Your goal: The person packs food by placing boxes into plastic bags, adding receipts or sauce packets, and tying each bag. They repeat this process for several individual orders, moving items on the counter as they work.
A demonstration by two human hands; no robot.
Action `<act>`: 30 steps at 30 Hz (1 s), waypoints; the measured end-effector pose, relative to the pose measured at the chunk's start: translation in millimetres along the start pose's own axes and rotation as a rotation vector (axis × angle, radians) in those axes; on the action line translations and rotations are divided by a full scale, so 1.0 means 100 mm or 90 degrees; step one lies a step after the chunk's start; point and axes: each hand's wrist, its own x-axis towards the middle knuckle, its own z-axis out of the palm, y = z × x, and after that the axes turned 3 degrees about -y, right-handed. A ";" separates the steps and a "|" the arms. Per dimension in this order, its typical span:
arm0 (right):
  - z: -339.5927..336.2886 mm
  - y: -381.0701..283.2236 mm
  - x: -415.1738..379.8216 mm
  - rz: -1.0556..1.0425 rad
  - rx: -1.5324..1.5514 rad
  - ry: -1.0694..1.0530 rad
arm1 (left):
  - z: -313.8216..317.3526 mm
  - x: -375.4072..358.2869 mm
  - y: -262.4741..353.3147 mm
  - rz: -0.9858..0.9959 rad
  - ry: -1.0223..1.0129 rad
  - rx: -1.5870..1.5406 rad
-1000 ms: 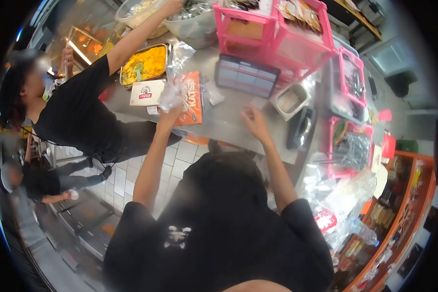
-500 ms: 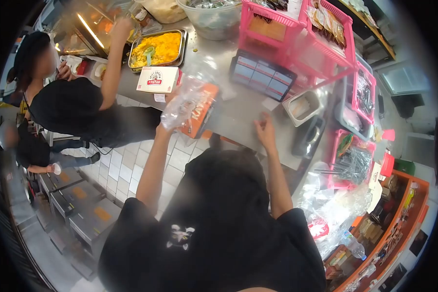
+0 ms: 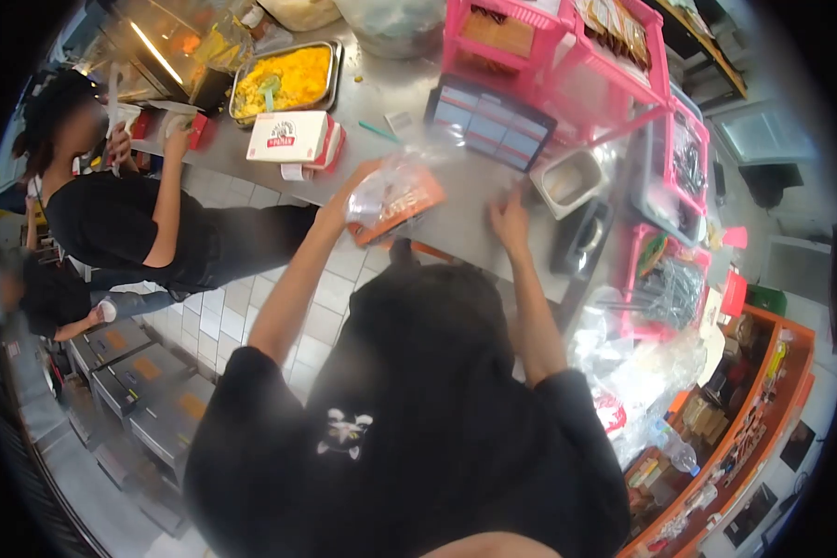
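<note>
My left hand grips the left side of an orange box in a clear plastic bag, tilted over the counter's front edge. The hand's fingertips are partly hidden by the bag. My right hand is over the counter below the tablet, fingers stretched forward and holding nothing I can see. To the right of it is a rectangular metal container. Left of the bagged box, a white and red food carton stands on the counter with a paper slip at its front.
A metal tray of yellow food lies at the back left, a green straw-like stick nearer. Pink baskets rise behind the tablet. A black holder sits at the right edge. A co-worker stands at left.
My left hand and the bagged orange box moved right, and the box now lies more sideways. My right hand stays near the tablet. The co-worker's raised arm has come down to the counter.
</note>
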 end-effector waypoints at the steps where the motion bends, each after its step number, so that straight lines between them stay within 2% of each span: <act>1: 0.02 0.01 0.00 0.007 -0.004 -0.001 | 0.13 0.13 -0.15 -0.001 -0.005 -0.006; 3: 0.02 0.01 0.17 -0.010 -0.014 -0.027 | 0.32 0.47 -0.35 0.127 -0.144 -0.276; 4: 0.02 0.03 0.21 -0.011 -0.014 -0.025 | 0.43 0.54 -0.35 0.129 -0.144 -0.274; 6: 0.01 0.09 0.29 -0.021 -0.001 -0.052 | 0.61 0.65 -0.35 0.384 -0.076 0.186; 8: 0.03 0.22 0.36 -0.025 0.064 -0.055 | 0.71 0.74 -0.42 0.410 -0.092 0.177; 10: -0.01 0.18 0.36 -0.027 0.129 -0.058 | 0.74 0.69 -0.30 0.252 -0.071 -0.006; 11: -0.02 0.16 0.34 -0.056 0.054 -0.031 | 0.73 0.67 -0.24 0.252 -0.070 -0.003; 12: -0.02 0.11 0.30 -0.085 -0.021 -0.006 | 0.70 0.60 -0.09 0.169 -0.069 -0.127; 13: 0.01 0.12 0.28 -0.092 -0.016 -0.009 | 0.66 0.54 0.04 0.085 -0.062 -0.249; 14: 0.02 0.13 0.27 -0.077 -0.037 0.008 | 0.61 0.51 0.13 0.081 -0.052 -0.241; 15: 0.09 0.25 0.29 -0.067 -0.056 0.021 | 0.56 0.47 0.20 0.009 -0.120 -0.345; 16: 0.19 0.52 0.34 -0.134 -0.077 0.029 | 0.52 0.42 0.24 -0.064 -0.177 -0.448; 17: 0.25 0.66 0.31 -0.225 -0.106 0.104 | 0.60 0.42 0.08 -0.096 -0.198 -0.590; 18: 0.13 0.58 0.34 -0.121 -0.207 -0.052 | 0.60 0.40 -0.09 -0.118 -0.196 -0.726; 19: 0.30 0.84 0.43 -0.259 -0.206 0.100 | 0.62 0.41 -0.25 0.021 -0.117 -0.547; 20: 0.23 0.64 0.39 -0.199 -0.045 0.100 | 0.67 0.43 -0.30 0.140 -0.058 -0.359; 21: 0.20 0.62 0.44 -0.247 -0.128 0.122 | 0.69 0.45 -0.28 0.124 -0.005 -0.383; 23: 0.12 0.36 0.35 -0.169 -0.076 0.094 | 0.60 0.38 -0.22 0.116 0.053 -0.405; 25: 0.08 0.30 0.33 -0.173 -0.055 0.091 | 0.43 0.36 0.03 0.092 -0.046 -0.180; 26: 0.07 0.28 0.31 -0.167 -0.038 0.087 | 0.40 0.35 0.05 0.094 -0.042 -0.179; 27: 0.04 0.22 0.30 -0.098 0.033 0.037 | 0.35 0.33 0.09 0.200 0.048 -0.080; 28: 0.04 0.22 0.30 -0.096 0.030 0.037 | 0.32 0.32 0.13 0.305 0.136 0.019; 30: 0.03 0.20 0.28 -0.095 0.035 0.029 | 0.20 0.27 0.33 0.327 0.142 -0.036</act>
